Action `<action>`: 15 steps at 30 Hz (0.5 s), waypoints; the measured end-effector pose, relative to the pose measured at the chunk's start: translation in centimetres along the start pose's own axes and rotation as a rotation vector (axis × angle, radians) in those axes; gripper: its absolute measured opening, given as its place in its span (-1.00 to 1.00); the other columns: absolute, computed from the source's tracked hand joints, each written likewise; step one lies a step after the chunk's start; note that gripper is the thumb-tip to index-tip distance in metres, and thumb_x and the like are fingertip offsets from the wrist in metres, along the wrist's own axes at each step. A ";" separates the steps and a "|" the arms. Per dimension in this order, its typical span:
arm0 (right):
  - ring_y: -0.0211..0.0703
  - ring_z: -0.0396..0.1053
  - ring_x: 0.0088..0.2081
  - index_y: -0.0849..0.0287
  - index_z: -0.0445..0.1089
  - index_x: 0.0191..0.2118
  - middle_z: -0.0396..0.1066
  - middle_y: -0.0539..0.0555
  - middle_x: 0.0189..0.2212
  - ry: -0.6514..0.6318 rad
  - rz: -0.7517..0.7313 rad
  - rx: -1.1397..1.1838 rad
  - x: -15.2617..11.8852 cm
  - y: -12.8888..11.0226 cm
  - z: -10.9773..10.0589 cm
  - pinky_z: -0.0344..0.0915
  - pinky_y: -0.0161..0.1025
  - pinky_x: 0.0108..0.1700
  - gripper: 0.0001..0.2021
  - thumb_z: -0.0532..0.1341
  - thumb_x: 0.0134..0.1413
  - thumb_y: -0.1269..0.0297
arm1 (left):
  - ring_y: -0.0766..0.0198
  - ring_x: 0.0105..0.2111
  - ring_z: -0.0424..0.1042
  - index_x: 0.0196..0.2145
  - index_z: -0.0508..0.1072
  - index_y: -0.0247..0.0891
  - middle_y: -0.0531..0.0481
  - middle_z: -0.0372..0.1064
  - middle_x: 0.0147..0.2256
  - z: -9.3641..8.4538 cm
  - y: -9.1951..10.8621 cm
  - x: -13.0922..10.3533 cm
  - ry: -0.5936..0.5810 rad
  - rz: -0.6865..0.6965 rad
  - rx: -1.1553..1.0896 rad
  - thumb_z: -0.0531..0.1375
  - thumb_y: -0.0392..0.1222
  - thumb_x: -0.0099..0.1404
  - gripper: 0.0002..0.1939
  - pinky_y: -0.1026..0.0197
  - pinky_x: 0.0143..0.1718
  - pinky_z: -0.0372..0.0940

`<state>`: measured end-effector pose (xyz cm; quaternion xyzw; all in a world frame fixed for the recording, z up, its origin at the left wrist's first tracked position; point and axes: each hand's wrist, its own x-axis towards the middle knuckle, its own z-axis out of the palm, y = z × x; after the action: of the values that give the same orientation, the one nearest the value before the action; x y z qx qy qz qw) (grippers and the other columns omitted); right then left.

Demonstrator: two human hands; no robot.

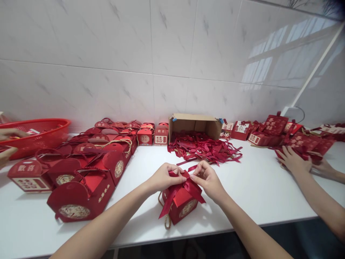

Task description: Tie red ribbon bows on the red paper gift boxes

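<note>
A small red gift box (184,208) with a gold round emblem stands near the front edge of the white table. Across its top lies a shiny dark red ribbon (188,187), looped and with tails hanging down the sides. My left hand (168,176) pinches the ribbon on the left of the knot. From the right, my right hand (206,180) pinches the ribbon too, thumb and finger together. A twisted gold cord (167,222) hangs at the box's lower left. The fingers partly cover the back of the box.
Rows of red gift boxes (104,180) stand to the left. Behind, a cardboard box (195,124) spills loose ribbons (205,147). Another person's hands (296,160) handle red packaging at the right; a different person's hands (9,144) are by a red basket (58,126).
</note>
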<state>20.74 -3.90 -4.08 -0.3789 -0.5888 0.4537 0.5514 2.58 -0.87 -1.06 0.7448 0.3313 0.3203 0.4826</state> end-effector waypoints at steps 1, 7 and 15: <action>-0.33 0.15 -0.49 0.13 0.04 -0.44 0.19 -0.13 -0.56 0.003 0.002 0.008 0.0 0.0 0.0 0.10 -0.33 -0.39 -0.67 0.29 -0.10 0.25 | 0.15 -0.23 0.35 -0.72 0.06 -0.25 -0.02 0.34 -0.49 0.0 0.0 0.0 -0.006 0.004 0.007 0.26 -0.09 0.00 -0.56 0.19 -0.24 0.19; -0.32 0.15 -0.50 0.12 0.03 -0.45 0.19 -0.12 -0.56 0.058 -0.010 0.026 -0.1 0.3 0.4 0.13 -0.32 -0.40 -0.64 0.30 -0.12 0.21 | 0.15 -0.22 0.34 -0.71 -0.02 -0.23 -0.01 0.32 -0.50 -0.1 0.1 0.1 -0.018 0.032 0.049 0.25 -0.10 0.01 -0.53 0.18 -0.24 0.19; -0.32 0.17 -0.53 0.10 -0.01 -0.47 0.18 -0.13 -0.58 0.134 -0.031 0.103 0.0 0.4 0.5 0.16 -0.32 -0.42 -0.58 0.34 -0.20 0.18 | 0.14 -0.20 0.34 -0.71 -0.04 -0.22 0.03 0.26 -0.54 -0.1 0.2 0.0 -0.012 0.032 0.057 0.26 -0.09 0.01 -0.51 0.21 -0.23 0.20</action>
<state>20.27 -3.87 -4.45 -0.3704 -0.5323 0.4485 0.6151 2.55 -0.89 -0.80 0.7653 0.3255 0.3138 0.4581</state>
